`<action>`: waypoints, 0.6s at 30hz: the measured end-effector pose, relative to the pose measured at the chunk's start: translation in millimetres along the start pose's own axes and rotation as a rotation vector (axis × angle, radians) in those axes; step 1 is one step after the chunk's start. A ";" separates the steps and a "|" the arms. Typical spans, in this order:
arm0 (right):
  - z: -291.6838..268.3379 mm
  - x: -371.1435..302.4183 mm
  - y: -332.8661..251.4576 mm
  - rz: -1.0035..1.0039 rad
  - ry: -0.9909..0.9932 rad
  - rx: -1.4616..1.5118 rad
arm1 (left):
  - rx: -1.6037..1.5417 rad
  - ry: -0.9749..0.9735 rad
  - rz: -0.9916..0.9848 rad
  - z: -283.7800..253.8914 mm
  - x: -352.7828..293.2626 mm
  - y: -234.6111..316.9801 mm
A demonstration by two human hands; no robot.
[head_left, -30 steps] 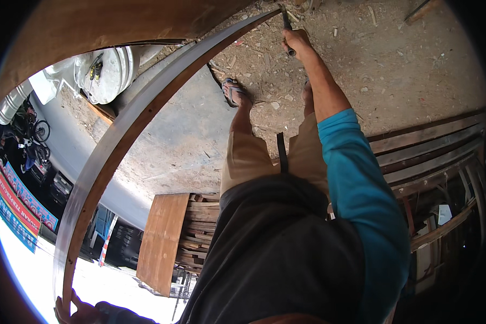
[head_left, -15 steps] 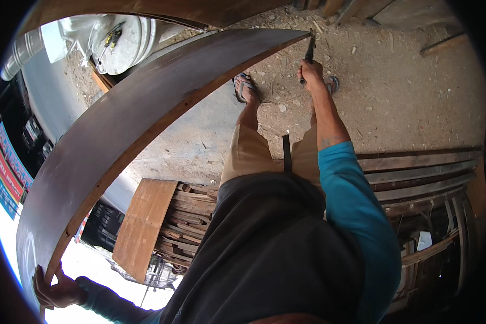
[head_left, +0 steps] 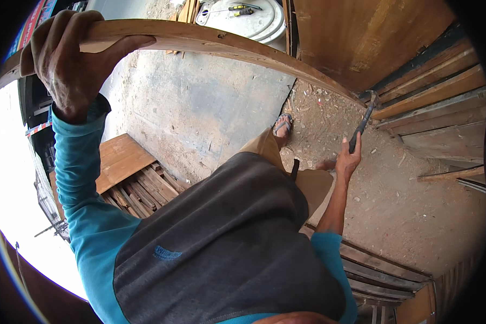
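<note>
My left hand (head_left: 70, 59) is raised at the upper left, its fingers and thumb clamped over the edge of a long wooden panel (head_left: 221, 40). The panel's narrow wooden edge faces me, bowed by the lens, and its broad face is mostly hidden. My right hand (head_left: 349, 157) is wrapped round the dark handle of a hammer (head_left: 363, 120) at the right. The hammer's head is beside the panel's far end, near the stacked boards; whether it touches the panel I cannot tell.
Long boards (head_left: 432, 102) lean at the upper right beside a brown wooden sheet (head_left: 372, 38). A white drum lid (head_left: 248, 20) carries screwdrivers (head_left: 243, 8). At the lower left, a plywood sheet (head_left: 123, 159) lies by stacked timber (head_left: 146, 189). Wood chips litter the dirt floor (head_left: 383, 205).
The panel has tipped so its edge shows instead of its grey face. My left hand has come up from the lower left. The view has turned, and the hammer is now near the leaning boards.
</note>
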State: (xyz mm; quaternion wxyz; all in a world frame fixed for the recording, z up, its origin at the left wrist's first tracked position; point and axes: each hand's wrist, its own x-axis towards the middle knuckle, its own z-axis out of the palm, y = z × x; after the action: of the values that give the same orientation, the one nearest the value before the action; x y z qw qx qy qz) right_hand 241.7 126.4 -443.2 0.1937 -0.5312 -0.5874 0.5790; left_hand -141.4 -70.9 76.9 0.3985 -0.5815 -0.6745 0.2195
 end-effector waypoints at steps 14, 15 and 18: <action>52.4 -36.7 -205.5 -0.483 -0.341 0.173 | -0.053 0.001 -0.256 -38.4 -53.6 49.8; 54.5 -32.6 -205.9 -0.418 -0.439 0.168 | -0.069 0.013 -0.276 -45.3 -53.0 52.1; 43.4 -48.6 -261.4 -0.594 -0.464 0.223 | -0.121 0.026 -0.244 -57.3 -16.9 60.9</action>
State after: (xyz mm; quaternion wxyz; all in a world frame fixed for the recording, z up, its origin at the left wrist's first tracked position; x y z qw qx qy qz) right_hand 118.0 126.0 -203.8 0.2716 -0.1687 -0.6772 0.6627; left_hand -58.8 -82.8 59.5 0.3953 -0.5210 -0.7468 0.1207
